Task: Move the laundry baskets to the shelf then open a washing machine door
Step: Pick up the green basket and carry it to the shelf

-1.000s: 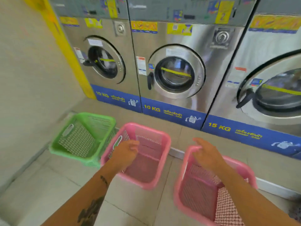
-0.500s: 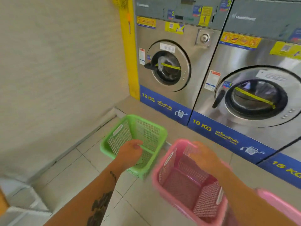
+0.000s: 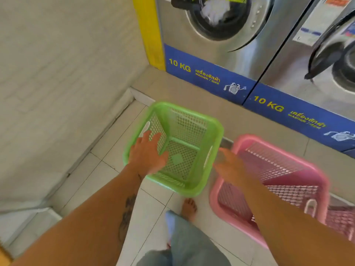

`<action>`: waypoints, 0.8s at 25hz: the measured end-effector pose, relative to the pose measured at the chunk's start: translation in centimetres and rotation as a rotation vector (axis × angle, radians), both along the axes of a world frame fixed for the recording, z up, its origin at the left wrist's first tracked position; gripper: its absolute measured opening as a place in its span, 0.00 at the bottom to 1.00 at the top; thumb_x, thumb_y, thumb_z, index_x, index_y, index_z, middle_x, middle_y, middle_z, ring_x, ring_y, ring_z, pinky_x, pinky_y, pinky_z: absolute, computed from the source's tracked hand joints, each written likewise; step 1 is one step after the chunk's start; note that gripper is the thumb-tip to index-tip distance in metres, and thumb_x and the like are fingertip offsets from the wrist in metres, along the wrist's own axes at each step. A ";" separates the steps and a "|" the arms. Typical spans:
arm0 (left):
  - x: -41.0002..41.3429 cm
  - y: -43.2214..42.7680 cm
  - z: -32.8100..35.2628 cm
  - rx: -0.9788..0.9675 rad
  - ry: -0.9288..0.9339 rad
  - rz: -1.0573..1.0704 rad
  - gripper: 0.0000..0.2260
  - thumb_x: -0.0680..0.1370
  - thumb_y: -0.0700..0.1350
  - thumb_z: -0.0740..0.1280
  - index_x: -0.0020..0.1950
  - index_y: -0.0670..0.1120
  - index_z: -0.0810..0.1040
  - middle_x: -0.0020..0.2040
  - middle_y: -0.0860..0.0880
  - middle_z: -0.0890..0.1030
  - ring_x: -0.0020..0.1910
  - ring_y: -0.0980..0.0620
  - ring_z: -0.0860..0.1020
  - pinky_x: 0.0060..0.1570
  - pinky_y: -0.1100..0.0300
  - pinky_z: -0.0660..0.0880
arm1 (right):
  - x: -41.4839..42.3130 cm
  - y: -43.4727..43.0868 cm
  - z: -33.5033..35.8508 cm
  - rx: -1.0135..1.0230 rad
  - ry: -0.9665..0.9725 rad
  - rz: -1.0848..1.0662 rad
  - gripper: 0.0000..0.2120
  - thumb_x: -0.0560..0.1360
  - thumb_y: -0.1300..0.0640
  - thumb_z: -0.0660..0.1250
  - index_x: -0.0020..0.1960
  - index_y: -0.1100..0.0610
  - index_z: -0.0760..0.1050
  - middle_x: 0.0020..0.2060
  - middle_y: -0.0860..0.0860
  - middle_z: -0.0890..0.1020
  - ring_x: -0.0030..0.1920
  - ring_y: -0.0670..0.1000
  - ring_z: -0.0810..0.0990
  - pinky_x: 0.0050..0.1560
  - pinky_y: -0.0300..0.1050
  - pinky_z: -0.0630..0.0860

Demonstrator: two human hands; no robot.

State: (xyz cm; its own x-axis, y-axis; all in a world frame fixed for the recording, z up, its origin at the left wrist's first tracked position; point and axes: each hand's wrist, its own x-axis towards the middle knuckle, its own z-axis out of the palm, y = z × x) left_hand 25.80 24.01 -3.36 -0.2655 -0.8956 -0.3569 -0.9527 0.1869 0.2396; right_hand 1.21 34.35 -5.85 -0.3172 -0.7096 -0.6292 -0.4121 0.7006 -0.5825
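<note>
The green basket [image 3: 194, 131] sits on the tile floor [image 3: 107, 169] near the corner, washers [image 3: 221, 54] at 12 o'clock. The left hand [image 3: 148, 153], fingers spread, reaches over its 9 o'clock rim. The right hand [image 3: 229, 164], blurred and seemingly spread, hovers between it and the pink basket [image 3: 288, 166] at 3 o'clock.

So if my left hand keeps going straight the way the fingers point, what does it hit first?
Most likely the green basket: your left hand, fingers spread, points into its near-left wall by the handle slot. Depth is blurred, so contact could already be close.
</note>
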 end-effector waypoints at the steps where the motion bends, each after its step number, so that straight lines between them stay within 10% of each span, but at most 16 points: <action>1: 0.3 -1.7 -1.7 -0.008 -0.031 -0.004 0.34 0.73 0.60 0.63 0.77 0.54 0.57 0.78 0.46 0.56 0.73 0.40 0.62 0.68 0.41 0.64 | 0.4 -1.5 -1.9 0.028 -0.014 -0.028 0.32 0.73 0.65 0.66 0.74 0.52 0.61 0.61 0.50 0.75 0.35 0.45 0.77 0.35 0.39 0.75; 6: 3.1 -8.6 -10.4 0.041 -0.126 0.023 0.34 0.72 0.60 0.63 0.76 0.53 0.59 0.77 0.45 0.57 0.70 0.38 0.64 0.66 0.41 0.66 | 1.7 -6.0 -10.5 0.197 0.028 -0.098 0.38 0.69 0.65 0.66 0.76 0.51 0.57 0.31 0.50 0.75 0.22 0.46 0.72 0.19 0.40 0.68; 14: 7.5 -16.8 -19.8 0.287 0.003 0.098 0.40 0.67 0.41 0.68 0.77 0.58 0.58 0.80 0.51 0.50 0.73 0.38 0.60 0.64 0.44 0.72 | 4.5 -8.4 -16.8 0.281 0.214 -0.196 0.39 0.66 0.67 0.63 0.74 0.44 0.60 0.63 0.59 0.69 0.44 0.57 0.78 0.25 0.39 0.71; 20: 12.2 -21.5 -17.3 0.284 0.270 0.328 0.33 0.69 0.35 0.66 0.72 0.55 0.70 0.72 0.49 0.64 0.41 0.58 0.73 0.33 0.62 0.76 | 5.6 -13.7 -12.0 0.154 0.397 -0.063 0.41 0.66 0.70 0.62 0.74 0.42 0.60 0.63 0.58 0.70 0.48 0.58 0.75 0.40 0.50 0.77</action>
